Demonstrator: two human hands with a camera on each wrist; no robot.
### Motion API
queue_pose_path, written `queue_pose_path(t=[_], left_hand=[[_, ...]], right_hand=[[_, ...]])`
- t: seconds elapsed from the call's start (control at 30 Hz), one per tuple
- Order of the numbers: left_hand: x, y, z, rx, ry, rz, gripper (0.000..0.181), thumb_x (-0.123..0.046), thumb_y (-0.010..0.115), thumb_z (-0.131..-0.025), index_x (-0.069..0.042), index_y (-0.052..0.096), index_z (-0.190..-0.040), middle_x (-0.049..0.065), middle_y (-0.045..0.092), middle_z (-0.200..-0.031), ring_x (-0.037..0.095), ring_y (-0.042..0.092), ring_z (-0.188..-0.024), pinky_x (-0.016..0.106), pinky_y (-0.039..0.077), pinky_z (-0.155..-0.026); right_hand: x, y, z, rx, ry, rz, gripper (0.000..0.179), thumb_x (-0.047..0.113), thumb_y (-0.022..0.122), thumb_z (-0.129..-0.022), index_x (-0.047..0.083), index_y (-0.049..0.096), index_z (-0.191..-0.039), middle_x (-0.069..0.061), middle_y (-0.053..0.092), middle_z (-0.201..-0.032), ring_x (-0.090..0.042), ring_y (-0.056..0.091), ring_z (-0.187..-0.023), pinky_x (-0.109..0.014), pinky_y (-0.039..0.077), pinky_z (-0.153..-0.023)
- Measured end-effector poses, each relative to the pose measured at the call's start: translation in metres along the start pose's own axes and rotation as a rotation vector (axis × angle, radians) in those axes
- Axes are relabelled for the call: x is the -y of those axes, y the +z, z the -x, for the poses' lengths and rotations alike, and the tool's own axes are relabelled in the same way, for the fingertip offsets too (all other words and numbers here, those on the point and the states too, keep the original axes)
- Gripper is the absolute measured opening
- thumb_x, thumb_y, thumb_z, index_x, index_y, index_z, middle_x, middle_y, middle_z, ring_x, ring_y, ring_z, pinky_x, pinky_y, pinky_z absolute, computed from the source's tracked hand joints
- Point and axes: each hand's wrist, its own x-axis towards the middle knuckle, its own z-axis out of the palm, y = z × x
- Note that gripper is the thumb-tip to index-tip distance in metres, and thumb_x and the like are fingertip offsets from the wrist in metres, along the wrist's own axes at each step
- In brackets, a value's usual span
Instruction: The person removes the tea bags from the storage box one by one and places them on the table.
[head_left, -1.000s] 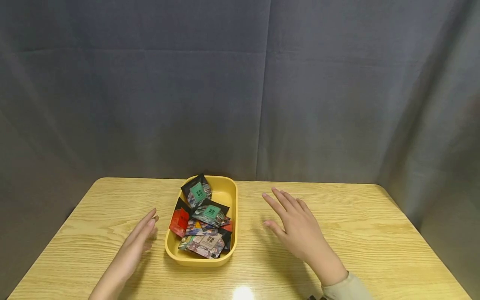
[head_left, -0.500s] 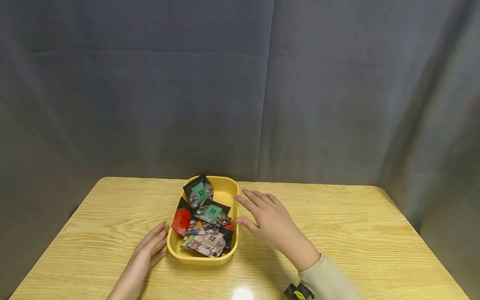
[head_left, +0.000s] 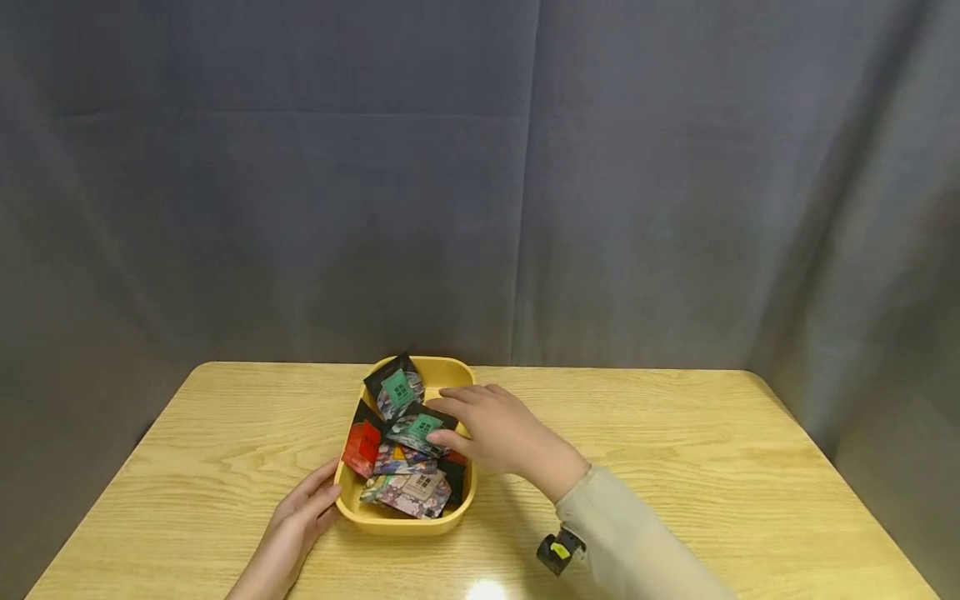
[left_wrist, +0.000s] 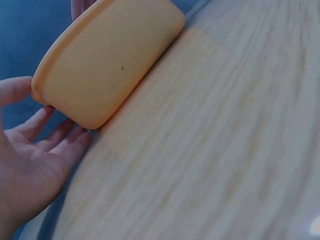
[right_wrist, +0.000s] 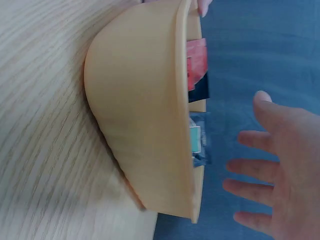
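Note:
A yellow plastic bin (head_left: 405,527) holds several flat sachets in a loose pile. They include a red and black sachet (head_left: 362,446), a floral one with a beige label (head_left: 416,493) and dark ones with green labels, such as the sachet near the back (head_left: 397,388). My left hand (head_left: 296,517) touches the bin's front left corner; in the left wrist view its thumb meets the rim and its relaxed fingers lie against the outer wall. Over the bin's right side hovers my right hand (head_left: 498,429), fingers extended, above a green-labelled sachet (head_left: 420,431). The right wrist view shows that hand holding nothing.
The bin stands on a light wooden table (head_left: 675,467) with rounded back corners. A grey curtain (head_left: 637,183) hangs behind the table and at its sides. Near the right sleeve (head_left: 622,533) is a small black device with a yellow mark (head_left: 560,550).
My right hand has moved left from above the table to over the bin. My left hand has moved right and come to touch the bin's corner. The sachets look unmoved.

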Motion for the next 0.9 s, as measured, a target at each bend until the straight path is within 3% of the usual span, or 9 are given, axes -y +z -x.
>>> queue_pose_path(t=[0.2,0.43,0.57,0.77,0.9], left_hand=[[0.006,-0.002,0.006,-0.013,0.059,0.012,0.065,-0.021,0.051,-0.103,0.004,0.02,-0.154,0.024,0.021,-0.159,0.03,0.027,-0.141,0.017,0.039,-0.1],[0.013,-0.004,0.011,-0.035,0.126,0.02,0.06,-0.016,0.051,-0.103,0.004,0.025,-0.153,0.025,0.024,-0.157,-0.007,0.05,-0.115,0.014,0.042,-0.096],[0.015,-0.003,0.011,-0.037,0.149,0.012,0.058,-0.015,0.05,-0.103,0.005,0.026,-0.152,0.026,0.026,-0.156,-0.009,0.05,-0.113,0.014,0.043,-0.095],[0.014,-0.003,0.007,-0.025,0.126,0.008,0.06,-0.02,0.052,-0.103,0.002,0.027,-0.153,0.022,0.026,-0.157,-0.01,0.049,-0.114,0.015,0.043,-0.096],[0.012,-0.003,0.004,-0.019,0.153,0.014,0.059,-0.018,0.052,-0.103,0.003,0.028,-0.152,0.022,0.029,-0.155,-0.007,0.05,-0.116,0.016,0.043,-0.097]], right_hand=[[0.004,0.008,-0.025,0.065,-0.056,-0.008,0.049,0.048,0.057,-0.098,0.019,0.059,-0.138,0.0,0.06,-0.136,-0.018,0.057,-0.123,-0.039,0.044,-0.105],[0.008,0.016,-0.051,0.15,-0.045,-0.118,0.047,0.044,0.062,-0.097,0.021,0.061,-0.137,0.003,0.061,-0.135,-0.015,0.058,-0.121,-0.033,0.047,-0.101],[0.01,0.021,-0.064,0.215,-0.016,-0.109,0.049,0.046,0.065,-0.094,0.022,0.061,-0.137,0.003,0.062,-0.133,-0.015,0.059,-0.118,-0.032,0.047,-0.101],[0.012,0.025,-0.08,0.327,0.053,0.012,0.058,0.054,0.065,-0.091,0.022,0.059,-0.139,0.002,0.065,-0.129,-0.015,0.061,-0.112,-0.033,0.048,-0.1],[0.01,0.026,-0.087,0.366,0.096,0.065,0.062,0.059,0.064,-0.09,0.023,0.058,-0.14,0.003,0.065,-0.128,-0.015,0.061,-0.111,-0.032,0.048,-0.1]])
